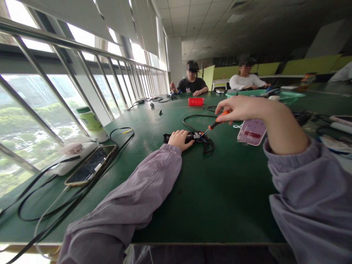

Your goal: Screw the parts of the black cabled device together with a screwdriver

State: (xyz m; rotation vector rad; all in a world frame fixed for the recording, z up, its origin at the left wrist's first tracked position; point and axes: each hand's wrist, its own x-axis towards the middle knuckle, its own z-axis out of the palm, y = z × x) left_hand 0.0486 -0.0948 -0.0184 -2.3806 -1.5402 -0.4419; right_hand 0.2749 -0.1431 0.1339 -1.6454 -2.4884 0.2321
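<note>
Near the middle of the frame, a black device (pixel 190 138) lies on its side on the green table (pixel 209 190), its long body running from left to right. The left hand (pixel 179 140) is closed over the body from above, fingers bent across the top and thumb along the near side, holding it against the tabletop. The right hand (pixel 238 108), right of centre, has thumb and fingers closed on the orange-and-black handle of a screwdriver (pixel 213 125), whose thin shaft slants down and left to the device's right-hand end. There, grey fittings (pixel 197 135) and a few thin wires (pixel 203 136) show uncovered, so that end seems to be open already and the work looks to be midway: the tool is at the wiring, and nothing yet covers this part. Whether the tip sits in a screw, and how many connections are finished, is too small to tell. A black cable (pixel 189 117) loops just beyond the device. A pink phone (pixel 251 134) lies to the right, below the right wrist, and a red basket (pixel 196 102) stands farther back at upper centre, apart from both hands.
</note>
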